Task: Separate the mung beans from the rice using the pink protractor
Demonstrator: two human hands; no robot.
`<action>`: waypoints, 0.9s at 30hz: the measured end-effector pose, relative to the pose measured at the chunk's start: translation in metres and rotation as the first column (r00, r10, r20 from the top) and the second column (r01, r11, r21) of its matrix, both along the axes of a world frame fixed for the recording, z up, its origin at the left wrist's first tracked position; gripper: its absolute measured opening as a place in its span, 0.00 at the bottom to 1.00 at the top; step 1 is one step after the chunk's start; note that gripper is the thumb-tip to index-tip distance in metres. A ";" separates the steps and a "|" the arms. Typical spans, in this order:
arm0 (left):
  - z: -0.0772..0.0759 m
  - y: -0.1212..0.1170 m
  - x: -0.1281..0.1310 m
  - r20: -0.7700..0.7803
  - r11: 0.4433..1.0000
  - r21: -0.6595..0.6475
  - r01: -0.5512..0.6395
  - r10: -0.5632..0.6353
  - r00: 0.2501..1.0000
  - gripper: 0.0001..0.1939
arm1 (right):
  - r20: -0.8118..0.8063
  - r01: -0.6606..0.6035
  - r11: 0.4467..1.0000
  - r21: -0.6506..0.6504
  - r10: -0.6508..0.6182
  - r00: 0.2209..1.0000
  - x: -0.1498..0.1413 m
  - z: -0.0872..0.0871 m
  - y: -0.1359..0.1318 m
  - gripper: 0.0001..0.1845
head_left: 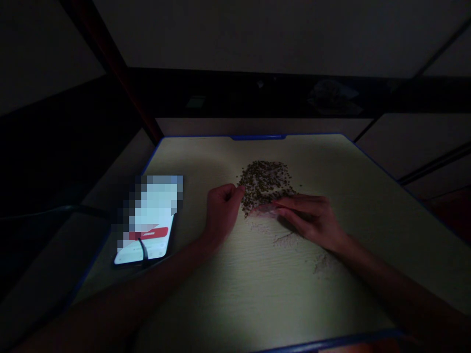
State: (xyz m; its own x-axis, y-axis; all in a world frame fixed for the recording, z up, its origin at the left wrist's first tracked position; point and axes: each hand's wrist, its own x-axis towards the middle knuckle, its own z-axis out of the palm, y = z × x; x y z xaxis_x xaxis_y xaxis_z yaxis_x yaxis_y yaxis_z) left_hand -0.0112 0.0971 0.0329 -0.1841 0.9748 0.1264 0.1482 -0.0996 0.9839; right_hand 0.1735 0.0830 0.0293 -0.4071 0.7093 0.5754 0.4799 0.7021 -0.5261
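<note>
Small dark-brown seed-like grains (263, 181) lie heaped and scattered over the pale wooden tabletop (228, 294). At the left edge of the heap, my left hand (223, 208) is curled into a fist resting on the table, its thumb side against the grains. Whether anything is inside the fist is hidden. My right hand (312, 218) comes in from the right, thumb and fingers pinched on a thin, pinkish, see-through piece (265, 211). That piece lies along the near edge of the heap; its kind is unclear in the dim light.
A lit phone (154, 220) with a cable (143, 250) across it lies on the left. Fine stem-like debris (287, 239) and a second patch of bits (326, 264) lie nearer me. The table has a blue rim (257, 138); a dark ledge (235, 93) runs behind it.
</note>
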 end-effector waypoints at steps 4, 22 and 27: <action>-0.001 0.000 0.000 0.009 1.000 -0.002 -0.002 0.002 1.000 0.20 | 0.011 -0.021 0.999 0.023 0.021 1.000 0.000 -0.001 0.000 0.09; -0.001 0.000 0.001 0.026 1.000 -0.012 0.006 -0.006 1.000 0.19 | 0.017 0.019 1.000 0.022 -0.019 1.000 -0.003 -0.003 0.000 0.11; -0.001 0.000 0.001 0.022 1.000 0.000 0.008 -0.008 1.000 0.19 | 0.047 0.032 0.999 0.001 -0.032 0.998 -0.004 -0.001 -0.001 0.12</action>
